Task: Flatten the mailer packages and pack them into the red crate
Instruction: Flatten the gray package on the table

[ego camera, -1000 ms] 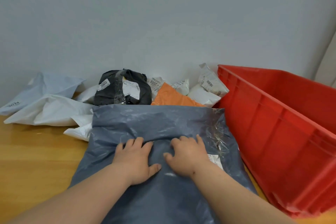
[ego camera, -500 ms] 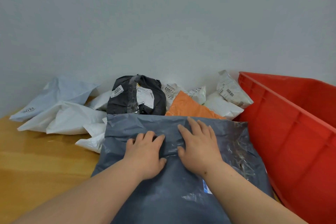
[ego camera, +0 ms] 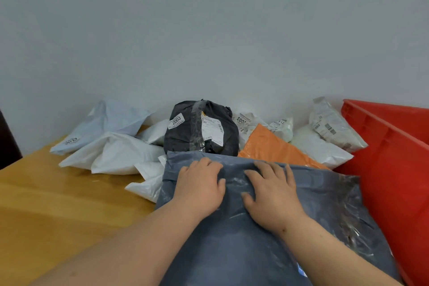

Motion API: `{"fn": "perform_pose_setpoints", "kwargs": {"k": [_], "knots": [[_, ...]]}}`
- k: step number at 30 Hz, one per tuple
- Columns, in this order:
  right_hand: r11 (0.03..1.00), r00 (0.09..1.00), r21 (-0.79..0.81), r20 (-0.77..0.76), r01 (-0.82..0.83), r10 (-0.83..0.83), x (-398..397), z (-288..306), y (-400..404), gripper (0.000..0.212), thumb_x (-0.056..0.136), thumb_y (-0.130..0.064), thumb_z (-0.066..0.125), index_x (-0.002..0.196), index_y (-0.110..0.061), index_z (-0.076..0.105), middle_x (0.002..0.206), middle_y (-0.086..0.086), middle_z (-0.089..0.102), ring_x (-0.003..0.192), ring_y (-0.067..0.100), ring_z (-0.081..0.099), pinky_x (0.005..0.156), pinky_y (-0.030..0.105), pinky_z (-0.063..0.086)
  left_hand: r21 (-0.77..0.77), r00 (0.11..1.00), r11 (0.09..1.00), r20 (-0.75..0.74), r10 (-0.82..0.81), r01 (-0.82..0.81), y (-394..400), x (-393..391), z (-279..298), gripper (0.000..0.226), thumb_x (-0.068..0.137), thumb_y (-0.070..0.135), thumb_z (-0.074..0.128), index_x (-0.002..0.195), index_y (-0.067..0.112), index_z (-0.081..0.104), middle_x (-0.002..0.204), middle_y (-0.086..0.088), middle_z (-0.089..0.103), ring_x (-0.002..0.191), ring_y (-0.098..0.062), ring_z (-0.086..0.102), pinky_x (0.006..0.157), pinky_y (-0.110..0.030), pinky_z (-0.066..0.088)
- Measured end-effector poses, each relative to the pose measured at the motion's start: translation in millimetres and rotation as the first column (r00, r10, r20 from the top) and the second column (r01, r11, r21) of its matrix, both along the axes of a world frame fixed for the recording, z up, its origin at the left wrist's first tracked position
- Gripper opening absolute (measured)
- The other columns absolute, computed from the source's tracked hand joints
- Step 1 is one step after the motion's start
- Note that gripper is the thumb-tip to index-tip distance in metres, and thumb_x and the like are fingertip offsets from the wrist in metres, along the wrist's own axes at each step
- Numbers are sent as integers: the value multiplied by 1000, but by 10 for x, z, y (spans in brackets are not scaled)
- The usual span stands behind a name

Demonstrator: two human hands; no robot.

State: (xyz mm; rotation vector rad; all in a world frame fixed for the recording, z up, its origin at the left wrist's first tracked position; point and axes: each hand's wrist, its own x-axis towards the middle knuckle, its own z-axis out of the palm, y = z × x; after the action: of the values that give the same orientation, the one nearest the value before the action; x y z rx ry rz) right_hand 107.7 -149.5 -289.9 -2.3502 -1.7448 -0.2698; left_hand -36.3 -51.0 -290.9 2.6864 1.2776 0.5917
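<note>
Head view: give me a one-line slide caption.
Left hand and right hand press the grey mailer flat beside the red crate.

- One big grey bag in front.
- One black bag.
- One orange bag.
- One light blue bag.
- A bunch of white bags, six or so; some hide behind others, so it is hard to tell.
- One red crate.
- Two hands: the left hand and the right hand.

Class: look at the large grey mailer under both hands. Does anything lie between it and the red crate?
Nothing visible does. The large grey plastic mailer lies right beside the red plastic crate, whose near wall it must clear.
</note>
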Motion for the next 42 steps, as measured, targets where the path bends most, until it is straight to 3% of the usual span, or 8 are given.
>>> {"fn": "perform_pose_setpoints", "kwargs": {"k": [6,17,25,30,36,39,42], "knots": [[992,993,49,3,-120,120,-363,47,287,49,90,-39,52,138,-29,51,150,-4,37,144,24,23,121,51,2,18,989,993,92,117,-119,167,-345,26,32,94,38,49,125,29,55,128,6,53,117,-19,49,94,-37,38],[962,962,-4,-7,-274,274,-1053,151,894,45,95,-37,49,139,-29,47,153,-5,29,146,23,15,121,51,-6,-69,854,882,225,469,-466,789,-1284,182,41,97,36,46,137,25,50,139,0,50,127,-26,42,103,-42,33],[937,939,49,13,-345,344,-1450,351,1450,49,90,-29,51,138,-24,52,151,-2,35,143,27,20,121,52,-5,-127,806,809,86,585,-574,1433,-1620,237,52,100,48,32,146,27,40,152,-1,37,140,-25,30,112,-44,22],[933,932,1,42,-360,360,-1526,350,1675,50,93,-33,49,142,-23,47,156,2,29,145,28,16,120,51,-4,-161,808,797,-12,589,-583,1829,-1686,250,54,102,42,17,116,16,61,123,-2,55,120,-27,47,105,-46,34],[920,920,0,9,-392,392,-1543,239,1813,51,93,-33,52,143,-22,47,155,2,30,145,28,17,120,51,-4,-170,723,704,-103,683,-689,2075,-1860,215,53,103,31,15,114,7,61,118,-10,59,119,-31,50,112,-47,28],[919,919,1,-6,-395,395,-1554,188,1845,50,93,-33,52,141,-22,48,155,2,31,145,28,17,120,51,-5,-158,719,701,-154,678,-695,2094,-1933,135,47,101,28,16,98,10,59,106,-7,58,115,-30,50,112,-48,25],[919,919,-11,-19,-395,394,-1588,137,1859,49,93,-32,51,141,-23,48,155,2,30,145,28,17,120,51,-6,-204,723,694,-193,663,-690,2090,-1890,73,42,102,29,12,91,16,50,109,-4,57,119,-28,50,113,-49,22]]}}
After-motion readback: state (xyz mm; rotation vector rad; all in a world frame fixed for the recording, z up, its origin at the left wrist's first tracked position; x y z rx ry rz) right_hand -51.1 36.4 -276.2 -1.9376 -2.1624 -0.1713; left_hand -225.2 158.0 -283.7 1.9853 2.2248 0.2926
